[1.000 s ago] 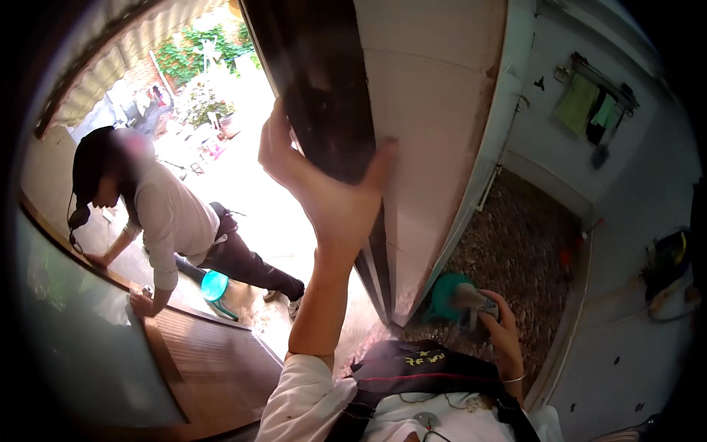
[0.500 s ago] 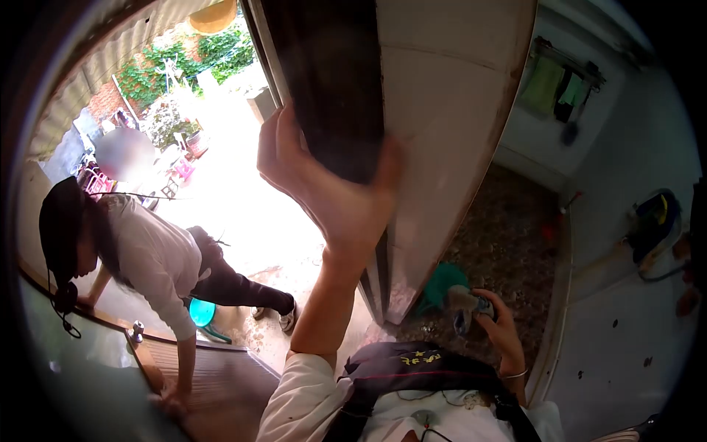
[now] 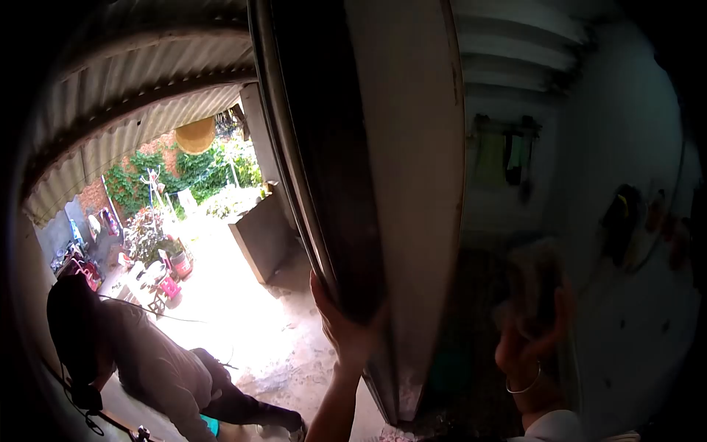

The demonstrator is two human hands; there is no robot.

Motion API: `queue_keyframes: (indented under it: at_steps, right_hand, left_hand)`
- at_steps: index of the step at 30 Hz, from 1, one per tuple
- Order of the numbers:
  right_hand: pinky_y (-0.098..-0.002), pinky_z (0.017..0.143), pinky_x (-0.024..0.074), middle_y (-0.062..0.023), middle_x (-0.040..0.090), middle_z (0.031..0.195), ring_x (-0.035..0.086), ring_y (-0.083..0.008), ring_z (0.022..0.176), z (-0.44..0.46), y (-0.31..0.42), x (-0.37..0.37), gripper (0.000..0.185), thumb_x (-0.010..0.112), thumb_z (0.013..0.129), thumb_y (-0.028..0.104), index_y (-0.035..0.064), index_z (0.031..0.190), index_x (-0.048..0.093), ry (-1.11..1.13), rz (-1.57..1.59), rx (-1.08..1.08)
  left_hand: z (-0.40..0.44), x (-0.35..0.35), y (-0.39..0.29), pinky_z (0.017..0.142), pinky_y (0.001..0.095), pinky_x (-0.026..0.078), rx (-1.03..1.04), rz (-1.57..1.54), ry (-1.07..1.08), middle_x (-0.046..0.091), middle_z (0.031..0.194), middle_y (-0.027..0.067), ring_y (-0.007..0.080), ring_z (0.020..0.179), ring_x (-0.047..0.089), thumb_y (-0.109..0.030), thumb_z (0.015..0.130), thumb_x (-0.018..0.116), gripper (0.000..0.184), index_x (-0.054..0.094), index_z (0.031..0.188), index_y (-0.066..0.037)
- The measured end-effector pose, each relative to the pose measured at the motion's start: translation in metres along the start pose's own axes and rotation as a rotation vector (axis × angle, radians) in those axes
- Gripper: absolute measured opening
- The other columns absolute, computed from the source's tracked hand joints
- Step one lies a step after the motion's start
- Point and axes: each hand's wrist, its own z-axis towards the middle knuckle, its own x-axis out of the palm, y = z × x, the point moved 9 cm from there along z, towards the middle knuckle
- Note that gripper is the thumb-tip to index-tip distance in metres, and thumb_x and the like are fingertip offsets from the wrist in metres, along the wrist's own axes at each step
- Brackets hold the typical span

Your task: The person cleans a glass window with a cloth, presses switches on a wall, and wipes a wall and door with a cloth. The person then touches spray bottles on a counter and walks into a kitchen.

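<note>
My left hand (image 3: 347, 324) grips the dark door frame (image 3: 331, 162), with fingers at its left edge and the thumb towards the pale wall side. To the right, in deep shadow, is my right hand (image 3: 532, 335), raised, with a bracelet at the wrist. Its fingers are closed round a pale, blurred object (image 3: 532, 276) whose kind I cannot make out.
At lower left a person (image 3: 151, 361) in a pale top and dark cap leans forward. Outside are a planter box (image 3: 264, 239), potted plants and a corrugated roof (image 3: 140, 81). A dim room with hanging cloths (image 3: 504, 155) lies to the right.
The view has tilted up, showing more roof and yard. My left hand sits lower along the door frame. My right hand has risen with its object, and the room beside it looks darker.
</note>
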Motion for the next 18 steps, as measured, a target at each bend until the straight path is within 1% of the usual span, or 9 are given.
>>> queue_keyframes:
  at_steps: [2, 3, 4, 6, 7, 9, 10, 16, 18]
  right_hand:
    - [-0.0454, 0.102, 0.0348, -0.0106, 0.048, 0.124, 0.048, -0.028, 0.116, -0.007, 0.014, 0.045, 0.044, 0.057, 0.088, 0.018, 0.0025, 0.128, 0.044, 0.195, -0.315, -0.257]
    - [-0.049, 0.104, 0.033, -0.0104, 0.05, 0.123, 0.048, -0.0306, 0.116, -0.009, 0.019, 0.067, 0.041, 0.058, 0.088, 0.02, 0.0029, 0.124, 0.049, 0.292, -0.476, -0.379]
    - [-0.049, 0.104, 0.033, -0.0104, 0.05, 0.123, 0.048, -0.0306, 0.116, 0.003, 0.025, 0.076, 0.041, 0.058, 0.088, 0.02, 0.0029, 0.124, 0.049, 0.277, -0.492, -0.391]
    - [-0.0376, 0.104, 0.0337, -0.0071, 0.051, 0.128, 0.047, -0.0235, 0.12, 0.036, 0.036, 0.098, 0.044, 0.051, 0.092, 0.032, 0.0086, 0.13, 0.047, 0.259, -0.565, -0.546]
    - [-0.0376, 0.104, 0.0337, -0.0071, 0.051, 0.128, 0.047, -0.0235, 0.12, 0.051, 0.028, 0.103, 0.044, 0.051, 0.092, 0.032, 0.0086, 0.13, 0.047, 0.244, -0.576, -0.558]
    - [-0.037, 0.103, 0.0349, -0.0078, 0.053, 0.125, 0.048, -0.0219, 0.118, 0.089, 0.007, 0.101, 0.044, 0.055, 0.089, 0.027, 0.0092, 0.129, 0.05, 0.115, -0.415, -0.47]
    - [-0.0379, 0.103, 0.0345, -0.0095, 0.053, 0.125, 0.048, -0.0237, 0.118, 0.114, 0.016, 0.094, 0.043, 0.055, 0.087, 0.025, 0.0077, 0.126, 0.051, 0.068, -0.436, -0.491]
    - [-0.0438, 0.104, 0.032, -0.0197, 0.053, 0.12, 0.045, -0.0341, 0.119, 0.281, 0.133, 0.057, 0.035, 0.056, 0.076, 0.015, -0.0013, 0.107, 0.058, -0.186, -0.673, -0.797]
    - [-0.0466, 0.1, 0.0347, -0.0185, 0.054, 0.115, 0.046, -0.0331, 0.116, 0.336, 0.144, 0.06, 0.033, 0.053, 0.079, 0.016, -0.001, 0.108, 0.055, -0.267, -0.719, -0.932]
  left_hand:
    - [-0.004, 0.003, 0.006, 0.106, 0.0428, 0.03, -0.127, 0.14, 0.025, 0.026, 0.143, 0.0231, 0.0365, 0.131, 0.03, -0.018, 0.06, 0.082, 0.112, 0.009, 0.144, 0.0]
    - [-0.004, 0.003, 0.007, 0.106, 0.0428, 0.03, -0.108, 0.117, 0.013, 0.026, 0.143, 0.0231, 0.0365, 0.131, 0.03, -0.018, 0.06, 0.082, 0.112, 0.009, 0.144, 0.0]
    - [-0.006, 0.004, 0.01, 0.106, 0.0433, 0.03, -0.099, 0.081, 0.022, 0.027, 0.143, 0.0237, 0.0368, 0.132, 0.029, -0.019, 0.061, 0.082, 0.112, 0.01, 0.144, 0.0]
    - [-0.005, 0.006, 0.01, 0.105, 0.0448, 0.031, -0.085, 0.058, 0.023, 0.03, 0.14, 0.0242, 0.0382, 0.13, 0.032, -0.023, 0.061, 0.082, 0.111, 0.011, 0.144, -0.001]
    - [-0.006, 0.005, 0.009, 0.105, 0.0448, 0.031, -0.07, 0.045, 0.015, 0.03, 0.14, 0.0242, 0.0382, 0.13, 0.032, -0.023, 0.061, 0.082, 0.111, 0.011, 0.144, -0.001]
    - [-0.009, 0.006, 0.014, 0.102, 0.0465, 0.034, -0.093, 0.111, 0.025, 0.033, 0.138, 0.0244, 0.0396, 0.127, 0.035, -0.027, 0.062, 0.082, 0.11, 0.013, 0.143, -0.002]
    - [-0.011, 0.005, 0.013, 0.102, 0.0465, 0.034, -0.092, 0.107, 0.021, 0.033, 0.138, 0.0244, 0.0396, 0.127, 0.035, -0.027, 0.062, 0.082, 0.11, 0.013, 0.143, -0.002]
    - [-0.014, 0.008, 0.02, 0.1, 0.0485, 0.035, -0.16, 0.107, 0.016, 0.036, 0.135, 0.0247, 0.0403, 0.124, 0.037, -0.033, 0.06, 0.082, 0.11, 0.014, 0.142, -0.002]
    - [-0.014, 0.009, 0.018, 0.099, 0.0495, 0.035, -0.154, 0.124, 0.025, 0.034, 0.135, 0.0244, 0.0406, 0.124, 0.036, -0.034, 0.06, 0.082, 0.111, 0.014, 0.142, -0.003]
